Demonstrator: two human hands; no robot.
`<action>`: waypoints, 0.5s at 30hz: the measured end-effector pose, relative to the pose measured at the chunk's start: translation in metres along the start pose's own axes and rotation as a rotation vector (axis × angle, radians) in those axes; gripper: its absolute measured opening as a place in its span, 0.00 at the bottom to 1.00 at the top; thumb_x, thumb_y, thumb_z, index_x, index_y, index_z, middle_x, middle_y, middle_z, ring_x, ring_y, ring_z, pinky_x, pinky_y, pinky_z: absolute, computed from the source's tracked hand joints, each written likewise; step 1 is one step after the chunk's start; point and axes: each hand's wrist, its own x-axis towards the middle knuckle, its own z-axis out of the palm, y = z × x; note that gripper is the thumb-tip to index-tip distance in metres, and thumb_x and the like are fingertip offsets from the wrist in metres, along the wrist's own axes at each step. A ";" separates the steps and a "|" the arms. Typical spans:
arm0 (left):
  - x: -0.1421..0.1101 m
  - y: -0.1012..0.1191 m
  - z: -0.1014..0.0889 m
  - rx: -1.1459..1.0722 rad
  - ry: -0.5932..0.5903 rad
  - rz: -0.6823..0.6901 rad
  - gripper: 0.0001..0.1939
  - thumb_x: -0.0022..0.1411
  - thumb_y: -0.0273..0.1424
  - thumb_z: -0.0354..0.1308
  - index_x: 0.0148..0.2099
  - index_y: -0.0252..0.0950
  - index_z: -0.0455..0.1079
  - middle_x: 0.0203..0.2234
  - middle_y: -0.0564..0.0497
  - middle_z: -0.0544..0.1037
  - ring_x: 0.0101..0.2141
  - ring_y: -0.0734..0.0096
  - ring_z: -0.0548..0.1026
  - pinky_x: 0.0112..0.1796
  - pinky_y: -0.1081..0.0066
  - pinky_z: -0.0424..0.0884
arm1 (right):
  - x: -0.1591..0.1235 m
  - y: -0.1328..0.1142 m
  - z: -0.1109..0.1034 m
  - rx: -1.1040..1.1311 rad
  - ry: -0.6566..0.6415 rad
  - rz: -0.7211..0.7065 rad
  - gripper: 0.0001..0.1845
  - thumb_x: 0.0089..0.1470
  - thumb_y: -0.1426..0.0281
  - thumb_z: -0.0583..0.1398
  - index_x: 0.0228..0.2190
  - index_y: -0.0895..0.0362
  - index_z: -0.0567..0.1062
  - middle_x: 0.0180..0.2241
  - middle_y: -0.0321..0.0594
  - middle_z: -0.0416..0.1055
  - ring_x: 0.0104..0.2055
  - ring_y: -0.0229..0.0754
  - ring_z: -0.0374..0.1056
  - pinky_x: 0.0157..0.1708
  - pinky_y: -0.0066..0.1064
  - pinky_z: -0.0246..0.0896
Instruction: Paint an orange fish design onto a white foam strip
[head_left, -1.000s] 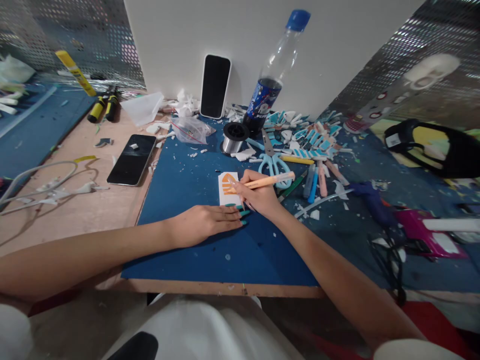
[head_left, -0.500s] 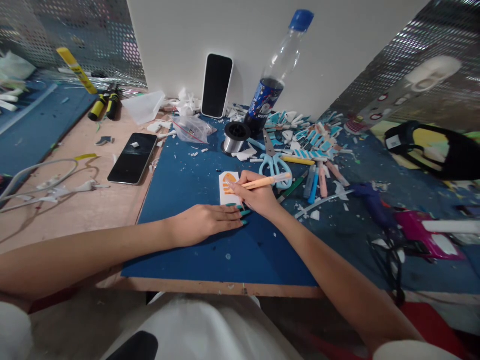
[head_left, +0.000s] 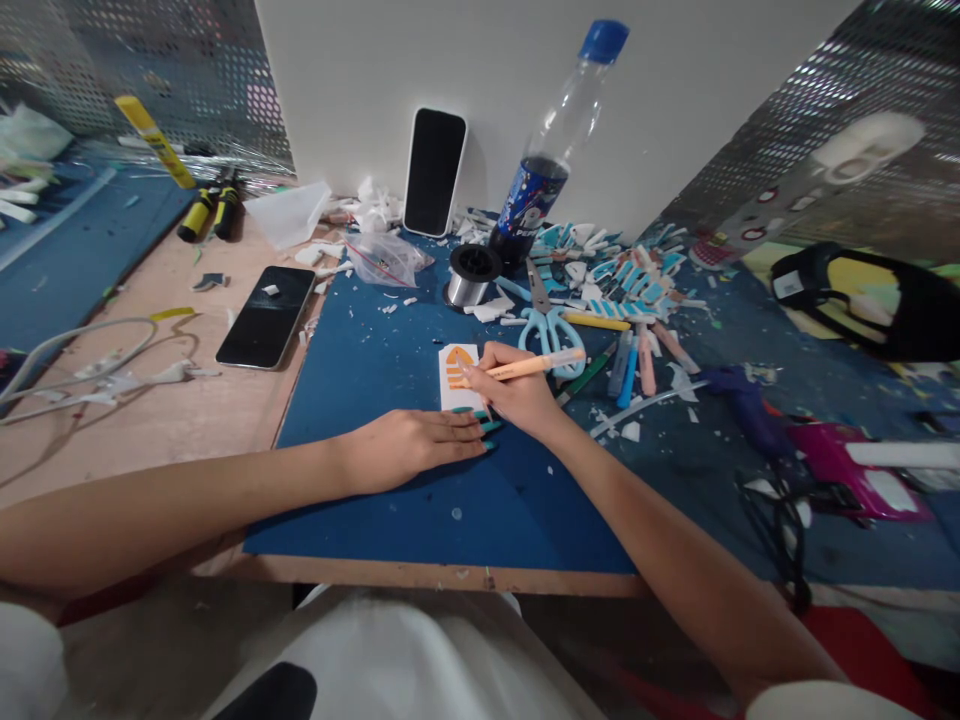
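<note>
A small white card (head_left: 459, 398) lies on the blue mat (head_left: 360, 370), bearing an orange fish-like drawing (head_left: 458, 356) with stripes below its rounded top. My right hand (head_left: 517, 393) grips an orange marker (head_left: 536, 364), its tip end down at the drawing's stripes and partly hidden by the fingers. Flat across the card's lower edge rests my left hand (head_left: 427, 445), fingers stretched out, green nails reaching toward the right hand. Just beyond the right hand lie light-blue scissors (head_left: 550, 330).
Behind the card stand a wire spool (head_left: 470, 275), a cola bottle (head_left: 529, 195) and a propped phone (head_left: 435, 170). Striped foam pieces (head_left: 630, 275) and markers (head_left: 634, 365) crowd the right. Another phone (head_left: 266, 316) lies left; a glue gun (head_left: 750, 405) sits far right.
The marker and right hand have shifted very slightly, and more orange shows on the drawing's stripes. My left hand stays in place on the card.
</note>
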 end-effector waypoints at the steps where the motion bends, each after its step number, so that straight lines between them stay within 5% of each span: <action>1: 0.000 0.000 0.000 0.002 -0.001 -0.001 0.20 0.68 0.22 0.37 0.58 0.28 0.61 0.55 0.44 0.67 0.58 0.65 0.62 0.56 0.66 0.63 | 0.000 -0.001 0.000 -0.001 0.001 0.011 0.18 0.51 0.68 0.60 0.17 0.55 0.58 0.12 0.25 0.56 0.12 0.29 0.55 0.13 0.24 0.49; 15: 0.001 0.000 -0.002 0.002 0.009 0.011 0.21 0.68 0.22 0.36 0.57 0.27 0.62 0.55 0.43 0.68 0.57 0.63 0.63 0.56 0.66 0.64 | -0.002 -0.004 -0.002 0.003 0.000 0.061 0.19 0.51 0.65 0.59 0.17 0.55 0.57 0.11 0.26 0.57 0.11 0.29 0.55 0.12 0.24 0.50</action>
